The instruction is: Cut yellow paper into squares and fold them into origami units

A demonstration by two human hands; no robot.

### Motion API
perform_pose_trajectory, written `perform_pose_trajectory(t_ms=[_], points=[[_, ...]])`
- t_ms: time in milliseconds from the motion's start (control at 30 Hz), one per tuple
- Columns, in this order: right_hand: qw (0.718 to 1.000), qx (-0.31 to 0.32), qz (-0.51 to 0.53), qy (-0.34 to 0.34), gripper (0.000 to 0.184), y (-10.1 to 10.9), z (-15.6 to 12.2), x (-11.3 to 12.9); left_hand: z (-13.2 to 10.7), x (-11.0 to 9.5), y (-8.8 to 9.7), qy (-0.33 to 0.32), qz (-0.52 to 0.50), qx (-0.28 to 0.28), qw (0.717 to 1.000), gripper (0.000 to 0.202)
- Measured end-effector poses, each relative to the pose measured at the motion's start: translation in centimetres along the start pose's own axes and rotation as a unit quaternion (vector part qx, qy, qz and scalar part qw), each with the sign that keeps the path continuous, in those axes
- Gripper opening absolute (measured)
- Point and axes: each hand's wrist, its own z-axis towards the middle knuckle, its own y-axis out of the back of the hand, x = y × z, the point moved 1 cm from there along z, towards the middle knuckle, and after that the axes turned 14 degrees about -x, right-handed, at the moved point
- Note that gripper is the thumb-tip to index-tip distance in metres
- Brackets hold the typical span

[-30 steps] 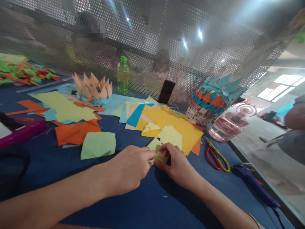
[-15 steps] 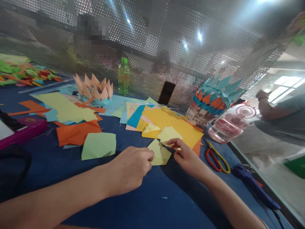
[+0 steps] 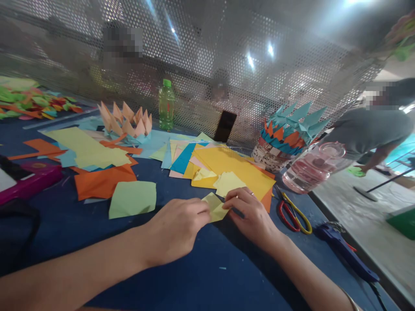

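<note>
While gripping the left edge of a small pale-yellow sheet (image 3: 214, 206) in the closely curled fingers of the left hand (image 3: 181, 231), meets its right edge with the half-bent fingertips of the right hand (image 3: 251, 216); cannot tell whether pinched there. Works just in front of pale-yellow cutouts (image 3: 230, 183) lying on yellow paper (image 3: 233, 160), over the blue table (image 3: 181, 285). Has a light-green square (image 3: 132, 198) near the left hand and scissors (image 3: 300, 211) near the right, beside a blue corded tool (image 3: 348, 252).

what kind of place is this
Likely a papercraft workspace: coloured paper sheets are spread over a blue table, with scissors to the right and a ring of folded peach paper points further back.
</note>
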Motion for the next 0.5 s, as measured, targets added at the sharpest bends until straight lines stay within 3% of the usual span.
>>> perform_pose_trajectory(t_ms=[200, 500], points=[[0.988, 0.062, -0.087, 0.111, 0.020, 0.3, -0.1, 1.8, 0.0, -0.6, -0.3, -0.032, -0.025, -0.016, 0.999, 0.023], [0.989, 0.072, -0.020, 0.125, 0.018, 0.7, -0.1, 2.3, 0.0, 0.6, -0.5, -0.036, 0.047, -0.024, 0.998, 0.025]])
